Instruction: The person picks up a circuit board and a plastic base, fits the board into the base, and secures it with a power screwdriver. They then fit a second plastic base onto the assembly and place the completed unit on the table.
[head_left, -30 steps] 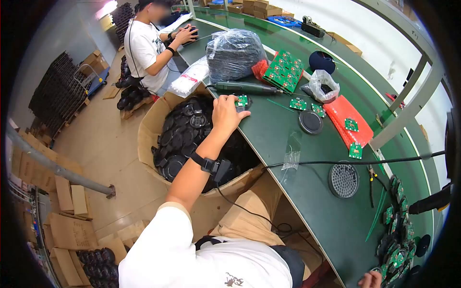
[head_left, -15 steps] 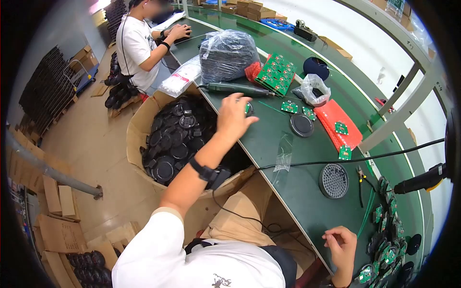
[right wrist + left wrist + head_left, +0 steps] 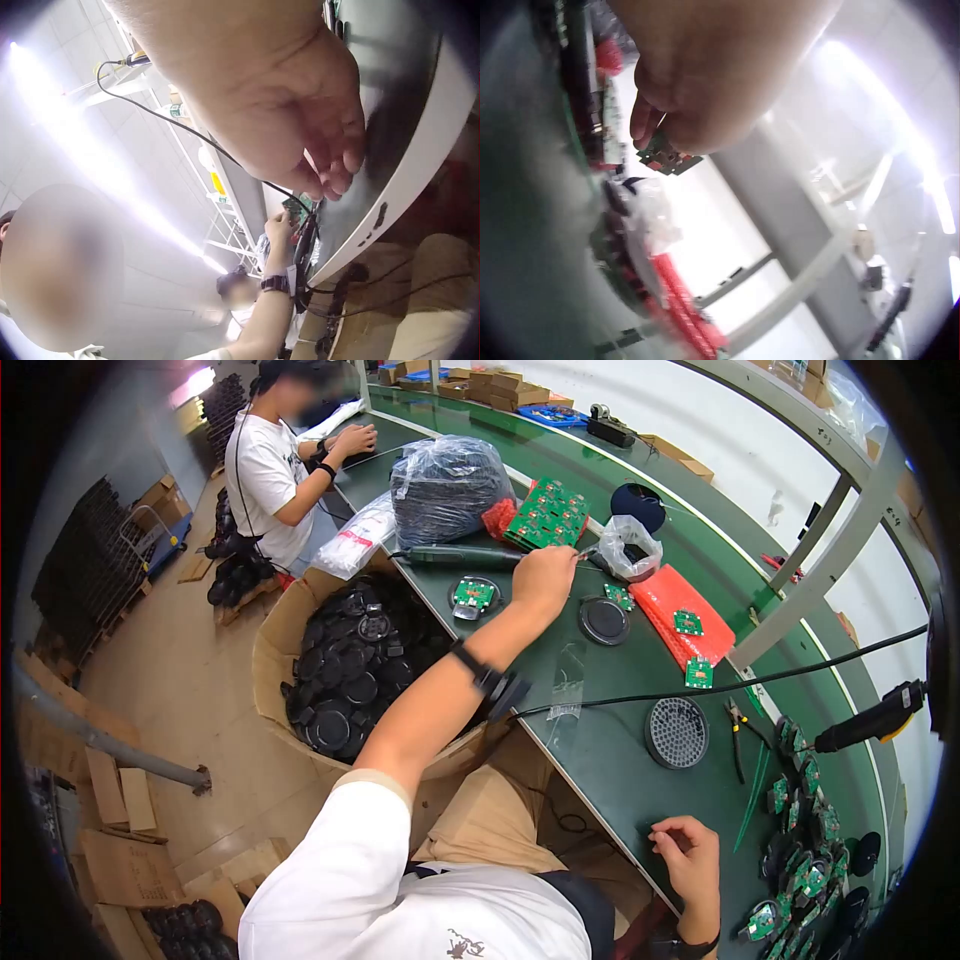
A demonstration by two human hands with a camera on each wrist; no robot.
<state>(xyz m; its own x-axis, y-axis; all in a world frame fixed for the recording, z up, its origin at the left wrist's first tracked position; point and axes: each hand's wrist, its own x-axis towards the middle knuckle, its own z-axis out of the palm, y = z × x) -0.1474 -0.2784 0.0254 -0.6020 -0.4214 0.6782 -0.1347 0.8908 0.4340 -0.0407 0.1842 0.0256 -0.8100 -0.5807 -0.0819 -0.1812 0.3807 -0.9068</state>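
My left hand (image 3: 545,585) is over the green table beside the red-and-green panel stack (image 3: 550,514). In the left wrist view it pinches a small green circuit board (image 3: 669,160) between thumb and fingers. A black round part with a green board (image 3: 473,594) on it lies behind that hand, near the table edge. Another loose board (image 3: 619,597) lies beside a black disc (image 3: 604,620). My right hand (image 3: 690,865) hovers by the near table edge, fingers loosely bent, with nothing visible in it; the right wrist view shows the same hand (image 3: 300,120).
A carton of black parts (image 3: 270,670) stands left of the table. Around the table are an electric screwdriver (image 3: 450,556), a grid-filled round tray (image 3: 677,733), pliers (image 3: 737,740), red bubble wrap (image 3: 680,610) and a pile of board assemblies (image 3: 805,860). A black cable (image 3: 620,701) crosses it. Another person sits far left.
My left hand has let go of the round part with its board, moved right, and picked up a loose board. My right hand has risen into fuller view, then shifted slightly left.
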